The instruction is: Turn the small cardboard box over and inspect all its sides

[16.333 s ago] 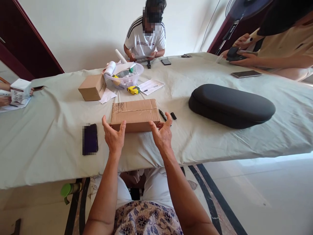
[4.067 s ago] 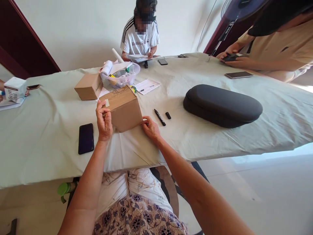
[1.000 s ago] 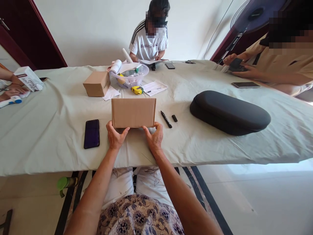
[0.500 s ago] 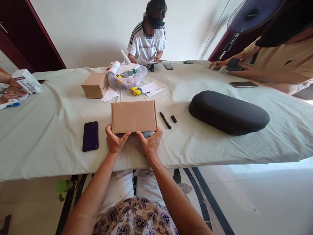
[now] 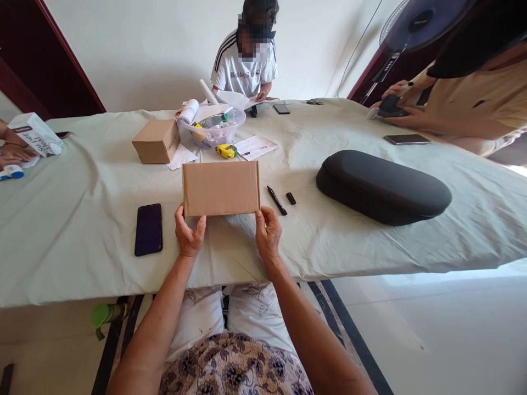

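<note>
A plain brown cardboard box (image 5: 221, 189) is held in front of me over the cloth-covered table. My left hand (image 5: 190, 233) grips its lower left corner, thumb at the near edge. On the lower right corner is my right hand (image 5: 267, 230), thumb against the near edge and fingers round the side. The fingertips behind the box are hidden. Just right of the box lie an uncapped black marker (image 5: 277, 200) and its cap (image 5: 291, 198). A dark phone (image 5: 149, 229) rests on the cloth to the left of my left hand.
Behind the box are another cardboard box (image 5: 154, 144), a yellow tape measure (image 5: 226, 151), paper (image 5: 257, 147) and a filled plastic basin (image 5: 224, 133). A long black case (image 5: 385, 187) lies at right. People sit across the table and at both sides.
The box has risen slightly in the view. My right hand has shifted from the near edge's middle to the right corner; my left thumb has moved left. The person at right has raised a hand.
</note>
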Motion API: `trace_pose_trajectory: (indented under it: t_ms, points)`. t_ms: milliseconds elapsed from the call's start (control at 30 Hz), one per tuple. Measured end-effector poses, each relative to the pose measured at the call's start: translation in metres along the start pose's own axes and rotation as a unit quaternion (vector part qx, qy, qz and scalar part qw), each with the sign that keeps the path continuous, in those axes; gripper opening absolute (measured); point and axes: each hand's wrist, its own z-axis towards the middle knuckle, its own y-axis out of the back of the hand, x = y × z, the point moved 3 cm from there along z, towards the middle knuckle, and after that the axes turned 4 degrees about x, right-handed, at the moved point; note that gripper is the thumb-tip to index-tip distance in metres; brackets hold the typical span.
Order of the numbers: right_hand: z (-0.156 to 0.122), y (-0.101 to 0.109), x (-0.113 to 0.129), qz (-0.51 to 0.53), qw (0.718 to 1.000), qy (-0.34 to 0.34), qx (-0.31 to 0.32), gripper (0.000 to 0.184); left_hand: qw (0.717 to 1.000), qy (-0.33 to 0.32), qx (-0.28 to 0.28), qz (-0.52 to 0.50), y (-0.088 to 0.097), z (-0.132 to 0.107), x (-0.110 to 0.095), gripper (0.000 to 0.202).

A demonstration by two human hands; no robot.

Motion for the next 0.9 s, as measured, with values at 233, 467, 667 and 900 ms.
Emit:
trace_pose_trajectory:
  t_ms: [233, 467, 667, 900]
  points:
    - [-0.004, -0.008, -0.027, -0.096, 0.991, -0.061, 0.063, 0.019, 0.986, 0.133, 0.061, 0.083, -0.002, 0.007, 0.012, 0.025]
    - [-0.005, -0.007, -0.026, -0.069, 0.996, -0.039, 0.039, 0.019, 0.984, 0.122, 0.055, 0.116, 0.002, 0.009, 0.010, 0.016]
    - [-0.008, 0.016, -0.014, 0.073, 0.991, 0.025, -0.112, 0.025, 0.965, -0.011, 0.191, 0.178, -0.009, 0.008, -0.001, 0.011]
    - [0.023, 0.034, 0.056, 0.007, 0.983, 0.149, -0.111, 0.021, 0.905, -0.135, 0.317, 0.250, -0.021, -0.001, -0.010, 0.028]
